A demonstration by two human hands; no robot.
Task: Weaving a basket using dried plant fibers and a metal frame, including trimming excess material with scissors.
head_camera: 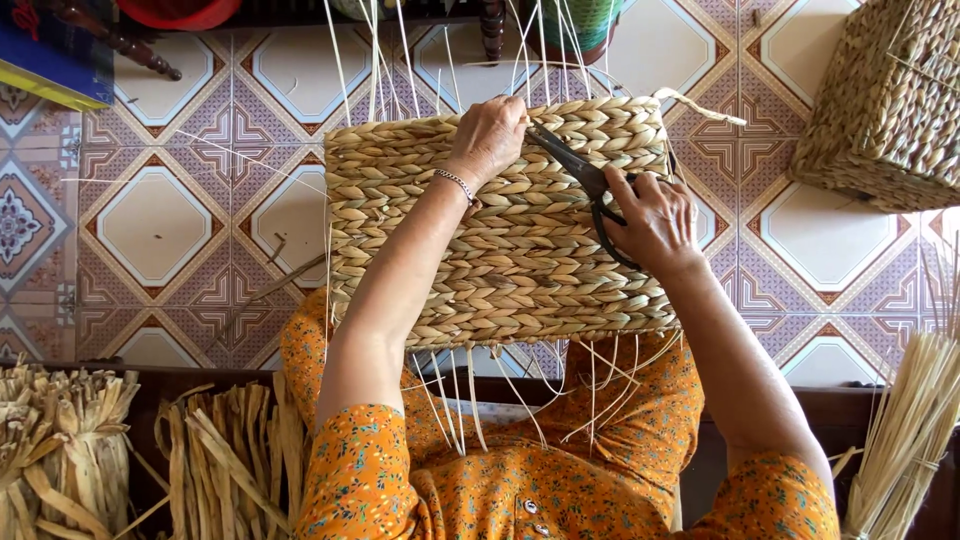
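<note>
**Scissors at the top edge of a woven basket**

A woven basket [500, 220] of thick braided straw is lying across the person's lap, its broad side facing up, with thin pale stakes sticking out past the far rim and the near one. The left hand [490, 135] is pressing down on the far edge, fingers curled together over the weave near the rim; a thin bracelet [458, 183] is sitting on that wrist. The right hand [655, 220] is gripping a pair of dark scissors [580, 170], fingers closed through the handles, and the blades are pointing toward the left fingers, their tips lying just beside them at the rim. Whether the blades are biting on a strand I cannot tell.

The person is wearing an orange flowered top [520, 480]. Under the basket a patterned tile floor [150, 220] is showing. A second woven basket [885, 100] is standing at the upper right, well apart. Bundles of dried straw [70, 440] are leaning at the lower left, and a sheaf of pale reeds [915, 430] at the lower right.
</note>
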